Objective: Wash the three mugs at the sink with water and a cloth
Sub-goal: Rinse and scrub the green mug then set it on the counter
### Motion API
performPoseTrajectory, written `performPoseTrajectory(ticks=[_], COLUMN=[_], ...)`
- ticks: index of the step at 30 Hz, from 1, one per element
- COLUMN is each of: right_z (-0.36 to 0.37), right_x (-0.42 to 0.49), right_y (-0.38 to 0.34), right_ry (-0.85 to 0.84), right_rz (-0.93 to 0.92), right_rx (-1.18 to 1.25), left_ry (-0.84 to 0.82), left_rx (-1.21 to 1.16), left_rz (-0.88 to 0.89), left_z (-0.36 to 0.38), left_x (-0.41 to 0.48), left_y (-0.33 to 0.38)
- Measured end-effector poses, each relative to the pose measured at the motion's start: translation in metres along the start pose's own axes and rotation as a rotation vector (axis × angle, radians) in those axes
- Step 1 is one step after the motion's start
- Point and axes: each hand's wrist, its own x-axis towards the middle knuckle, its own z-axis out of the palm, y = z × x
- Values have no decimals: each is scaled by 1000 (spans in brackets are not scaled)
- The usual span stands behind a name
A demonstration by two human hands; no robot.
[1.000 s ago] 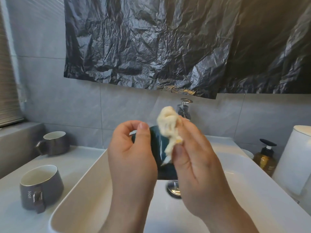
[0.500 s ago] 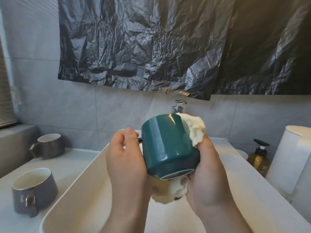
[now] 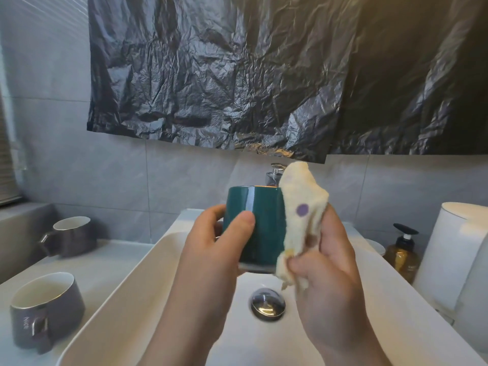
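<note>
My left hand grips a dark green mug upright above the white sink basin. My right hand pinches a pale yellow cloth with a purple dot and holds it against the mug's right side. Two grey mugs stand on the counter to the left: one near the front with its handle toward me, and one further back by the wall. The tap shows just behind the green mug, mostly hidden.
A chrome drain plug sits in the basin floor. An amber pump bottle and a white cylindrical container stand at the right of the sink. A black plastic sheet hangs on the grey tiled wall above.
The green mug went from tilted with its base toward me to upright. The cloth moved from around the mug's rim and base to its right side, held up by my right hand.
</note>
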Motion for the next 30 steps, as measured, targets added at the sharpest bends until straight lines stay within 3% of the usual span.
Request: performPoseTrajectory(ticks=[4,7,11,16,20,22,25,28,30], right_z=[4,10,9,3,11,10,1,-5,-6], right_x=[-4,-3,2,2,1,4,5,-1,-3], right_y=[3,7,9,9,3,4,10,19,22], right_ry=[-6,-8,30,8,-83,-112,-64,61,123], right_rz=[-102,-210,-188,-104,-316,-326,-185,-60,-86], right_rx=[-134,-406,-710,-486,-695,-729,-534,-604,-533], left_ry=[-9,-7,-32,-147,-102,-104,-204,-324,-385], left_rx=[-127,-189,-281,-346,-305,-302,-391,-576,-679], left_rz=[-45,-37,-41,-84,-79,-66,-65,-105,-168], left_z=[0,0,-4,-10,-8,-8,-12,-13,-11], left_x=[2,4,7,7,7,7,6,3,3], left_y=[-8,-12,-11,-6,-7,-6,-5,-1,1])
